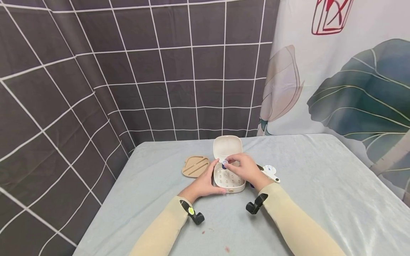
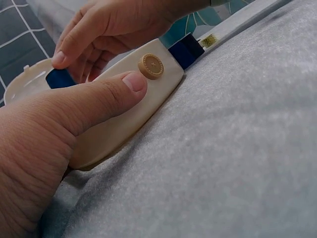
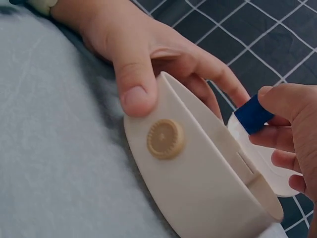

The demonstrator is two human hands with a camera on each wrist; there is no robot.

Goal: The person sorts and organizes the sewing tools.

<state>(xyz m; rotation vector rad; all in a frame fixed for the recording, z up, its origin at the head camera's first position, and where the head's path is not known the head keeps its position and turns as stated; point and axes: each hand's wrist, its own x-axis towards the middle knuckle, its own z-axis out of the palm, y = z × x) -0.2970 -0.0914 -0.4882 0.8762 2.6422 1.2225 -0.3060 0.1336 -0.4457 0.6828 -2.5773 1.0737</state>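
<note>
A cream box (image 1: 237, 188) sits on the cloth with its lid (image 1: 227, 145) tipped up at the back. Small raised studs dot its floor, and a tan button-like knob (image 3: 165, 139) is on its front wall. My left hand (image 1: 204, 182) grips the box from the left, thumb on the front wall beside the knob, fingers along the far side. Over the box's back left part, my right hand (image 1: 246, 168) pinches a small dark blue piece (image 3: 253, 115) with a pale round top in the head view. Its exact kind I cannot tell.
Left of the box lies a tan board (image 1: 194, 166) with diagonal grooves. On the right, partly behind the right wrist, is a white flat object (image 1: 270, 171) with dark ends. Another dark blue block (image 2: 186, 51) stands beside the box. A light blue cloth (image 1: 128, 213) covers the table.
</note>
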